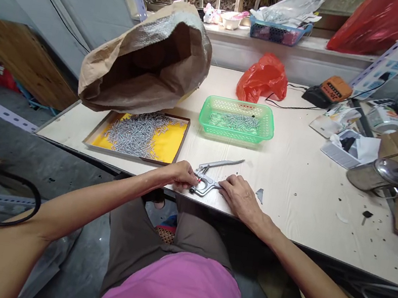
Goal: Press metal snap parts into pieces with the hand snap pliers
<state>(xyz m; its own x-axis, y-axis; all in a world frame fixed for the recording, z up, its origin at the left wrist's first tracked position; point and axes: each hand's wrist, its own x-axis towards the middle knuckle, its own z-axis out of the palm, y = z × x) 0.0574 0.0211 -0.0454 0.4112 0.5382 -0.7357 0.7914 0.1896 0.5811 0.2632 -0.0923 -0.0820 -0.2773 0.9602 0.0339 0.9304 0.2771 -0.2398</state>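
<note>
Left hand: your left hand [179, 174] rests at the near edge of the table [292, 186], fingers curled down on the left end of the grey metal hand tool [205, 183]; the fingertips pinch something small there, but what it is cannot be made out.
Right hand: your right hand [239, 194] lies flat just right of the tool, fingers loosely bent (not a full fist), fingertips touching the tool's right end and pressing it to the tabletop.
Tool: it lies between your two hands, body flat on the table, one long lever arm angled up and away to the right; a red spot shows near the left fingertips.
Grey scrap: a small grey scrap [260, 196] lies just right of your right hand, apart from it.
Tray: a brown tray [179, 140] with a yellow liner holds a heap of small silver metal parts, beyond your left hand.
Basket: a green mesh basket [208, 115] holds fewer of the same parts, beyond the tool.
Paper sack: a big brown paper sack [144, 65] lies on its side, mouth overhanging the tray's far edge, inside dark.
Red bag: a crumpled red plastic bag [263, 78] sits behind the basket.
</note>
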